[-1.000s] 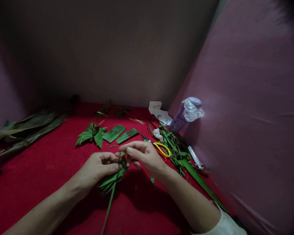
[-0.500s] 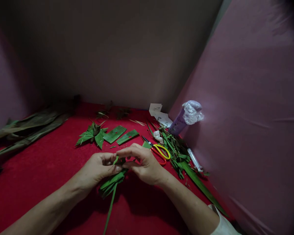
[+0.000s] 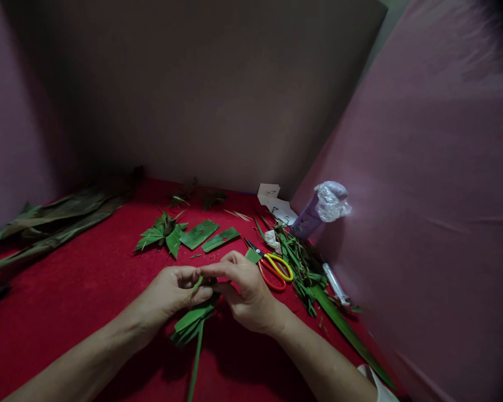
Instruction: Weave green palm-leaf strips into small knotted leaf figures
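Observation:
My left hand (image 3: pixel 170 290) and my right hand (image 3: pixel 243 290) meet at the middle of the red cloth (image 3: pixel 75 296). Both pinch the top of a folded green leaf piece (image 3: pixel 193 321). Its layered leaf points fan out below my fingers, and a long stem runs toward me. My right fingers curl over the fold, with the thumb pressed against my left fingertips. Just to the right of my right hand lie scissors with yellow and red handles (image 3: pixel 276 268).
A finished spiky leaf shape (image 3: pixel 161 235) and two flat cut leaf strips (image 3: pixel 209 234) lie farther back. Leaf offcuts (image 3: pixel 305 262), a purple tube under crumpled plastic (image 3: pixel 318 212) and paper cards (image 3: pixel 274 202) crowd the right side. Long dried leaves (image 3: pixel 54 220) lie at the left.
My right hand has closed down over the top of the leaf piece and drawn nearer to my left hand. The view has tilted slightly, so everything sits a little lower.

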A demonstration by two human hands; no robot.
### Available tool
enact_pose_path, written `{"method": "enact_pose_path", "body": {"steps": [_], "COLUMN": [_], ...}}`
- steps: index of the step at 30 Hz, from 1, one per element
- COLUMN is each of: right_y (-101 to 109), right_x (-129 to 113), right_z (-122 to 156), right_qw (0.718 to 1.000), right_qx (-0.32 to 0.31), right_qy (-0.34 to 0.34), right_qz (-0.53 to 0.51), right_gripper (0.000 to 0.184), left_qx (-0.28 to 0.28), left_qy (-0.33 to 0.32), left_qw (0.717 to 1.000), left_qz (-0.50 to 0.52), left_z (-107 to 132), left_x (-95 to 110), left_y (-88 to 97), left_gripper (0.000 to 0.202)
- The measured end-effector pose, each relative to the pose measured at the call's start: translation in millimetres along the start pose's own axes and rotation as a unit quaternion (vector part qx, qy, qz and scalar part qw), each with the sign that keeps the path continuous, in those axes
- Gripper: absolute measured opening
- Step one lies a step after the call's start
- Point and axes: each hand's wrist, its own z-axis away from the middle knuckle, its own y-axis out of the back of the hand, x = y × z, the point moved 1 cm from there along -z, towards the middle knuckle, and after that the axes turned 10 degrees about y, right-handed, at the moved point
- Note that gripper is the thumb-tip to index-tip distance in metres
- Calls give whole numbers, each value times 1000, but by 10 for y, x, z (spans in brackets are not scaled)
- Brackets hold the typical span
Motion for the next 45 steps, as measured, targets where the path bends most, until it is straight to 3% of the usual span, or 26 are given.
{"method": "enact_pose_path", "body": {"steps": [11,18,22,25,28,31,34,40,42,45], "right_y": [-77,-115,-117,-105,-66,-3,46,-37,-62,-57], "right_x": [-10,-44,-67,-77,-75,-71,-48,2,-17,-65], "right_z": [14,2,-1,6,8,-5,-21,-24,-16,-3], "right_qw": [995,994,997,996,975,953,955,934,939,973], "right_qx": [3,55,63,74,106,117,124,123,132,126], "right_qy": [32,58,36,-18,-101,-129,-138,-238,-234,-167], "right_qz": [94,80,23,-42,-167,-247,-232,-237,-214,-102], "right_gripper": [32,41,38,35,25,19,19,15,13,6], "left_qx": [-44,26,47,60,72,96,123,148,146,144], "left_qy": [-22,-59,-49,-47,-37,-34,-39,-57,-61,-54], "left_qw": [999,998,998,997,997,995,992,986,986,986], "left_qz": [-10,7,12,14,18,15,-14,-52,-59,-61], "left_z": [74,24,28,54,72,71,62,82,87,80], "left_x": [64,25,13,34,50,53,53,72,78,77], "left_y": [-17,-72,-93,-101,-102,-86,-61,-52,-53,-49], "left_gripper": [32,29,28,23,22,27,27,23,22,21]}}
